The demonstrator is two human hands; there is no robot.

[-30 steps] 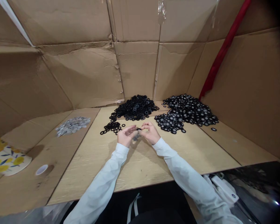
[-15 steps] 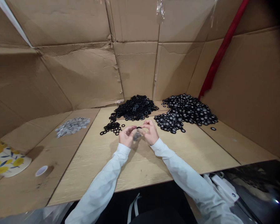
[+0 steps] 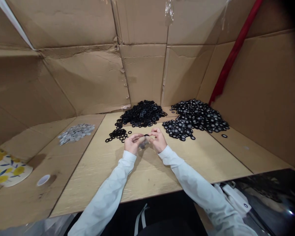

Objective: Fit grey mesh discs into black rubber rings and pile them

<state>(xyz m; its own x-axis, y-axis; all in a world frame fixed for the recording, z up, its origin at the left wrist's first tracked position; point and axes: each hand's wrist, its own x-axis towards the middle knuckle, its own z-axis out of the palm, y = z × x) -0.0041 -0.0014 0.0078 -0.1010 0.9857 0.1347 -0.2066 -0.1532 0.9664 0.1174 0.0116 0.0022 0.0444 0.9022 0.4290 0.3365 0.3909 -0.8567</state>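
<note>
Evidently, from my remote view, plenty is done: I judge the heap of pale-centred rings [image 3: 199, 118] on the right to be finished pieces. Left over are the pile of black rings [image 3: 144, 114], a smaller cluster [image 3: 118, 133] before it, and grey discs [image 3: 76, 133] at far left. One black ring [image 3: 146, 135] sits between my left hand [image 3: 134, 143] and right hand [image 3: 157, 140], pinched at the fingertips of both, above the tabletop [image 3: 149, 183]; I cannot tell whether it holds a disc.
</note>
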